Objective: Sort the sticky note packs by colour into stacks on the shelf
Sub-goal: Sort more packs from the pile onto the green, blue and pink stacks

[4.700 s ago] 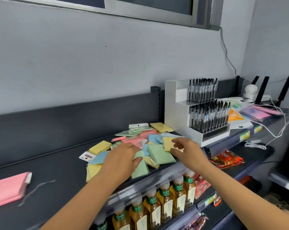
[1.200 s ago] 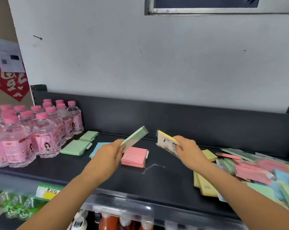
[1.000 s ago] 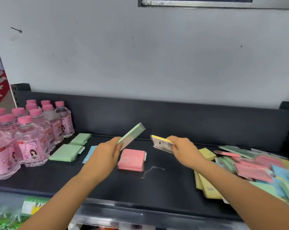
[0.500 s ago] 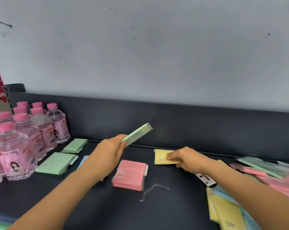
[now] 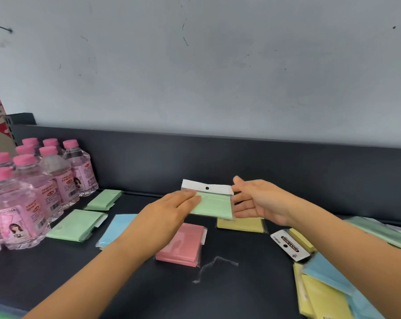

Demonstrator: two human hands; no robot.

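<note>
On the left hand, fingers lie flat on top of the green pack, thumb hidden beneath, so we read it as a pinch. On the right hand, fingers are straight and apart at the pack's right edge; contact we can't tell. The pack is held above the shelf, over the yellow pack, behind the pink stack. Green stacks sit left, by the bottles.

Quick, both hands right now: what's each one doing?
Left hand: holds the green pack, fingers flat on top, thumb hidden beneath.
Right hand: open, holding nothing, beside the pack's right edge.
</note>
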